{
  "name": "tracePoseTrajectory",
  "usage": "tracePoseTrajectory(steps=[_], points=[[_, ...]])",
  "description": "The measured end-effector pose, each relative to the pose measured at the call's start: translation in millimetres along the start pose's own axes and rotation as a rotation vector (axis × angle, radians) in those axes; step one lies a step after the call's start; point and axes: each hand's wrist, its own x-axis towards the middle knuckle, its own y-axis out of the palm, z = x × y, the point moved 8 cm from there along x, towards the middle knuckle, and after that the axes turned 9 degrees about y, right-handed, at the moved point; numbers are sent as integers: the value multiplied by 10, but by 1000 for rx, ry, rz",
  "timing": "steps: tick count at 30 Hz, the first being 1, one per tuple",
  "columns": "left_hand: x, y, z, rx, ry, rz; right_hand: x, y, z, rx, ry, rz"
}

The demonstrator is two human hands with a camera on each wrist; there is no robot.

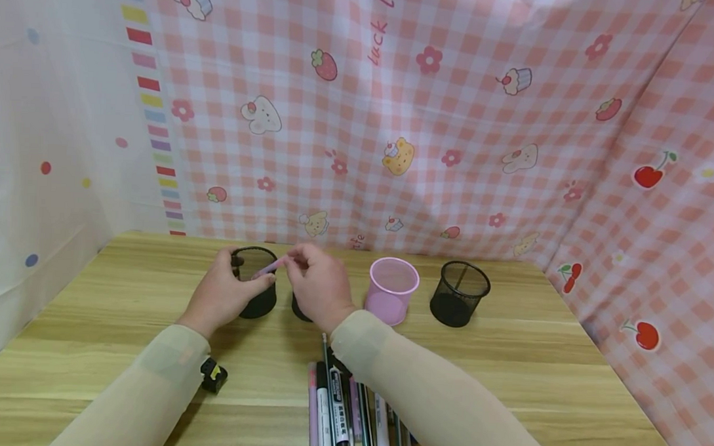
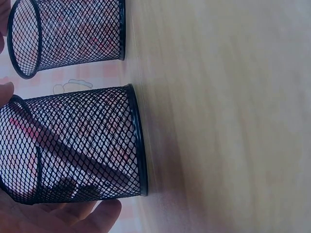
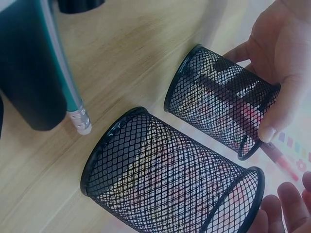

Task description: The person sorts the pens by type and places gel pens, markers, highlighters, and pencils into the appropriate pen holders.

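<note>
My left hand (image 1: 227,291) grips the leftmost black mesh pen cup (image 1: 259,305), its thumb near the rim and its fingers round the far side. A pink and purple pen (image 1: 269,268) slants inside that cup, its lower part seen through the mesh (image 2: 73,158) and its pink end sticking out above the rim. At this end my right hand (image 1: 322,284) pinches with thumb and fingertips; the exact contact is partly hidden. Below the right hand stands a second black mesh cup (image 3: 170,179), mostly covered in the head view.
A pink mesh cup (image 1: 389,303) and another black mesh cup (image 1: 457,305) stand to the right. Several markers, pens and pencils (image 1: 339,406) lie at the table's front, partly under the right forearm. Checked cloth (image 1: 360,118) hangs behind the wooden table (image 1: 535,373).
</note>
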Motion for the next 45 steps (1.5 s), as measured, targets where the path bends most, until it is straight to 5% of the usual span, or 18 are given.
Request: tracePoseTrajectory(steps=[16, 45], points=[[-10, 1, -7, -8, 1, -2, -16, 98, -17, -57, 60, 94], [1, 5, 16, -9, -12, 7, -31, 148, 7, -83, 46, 90]])
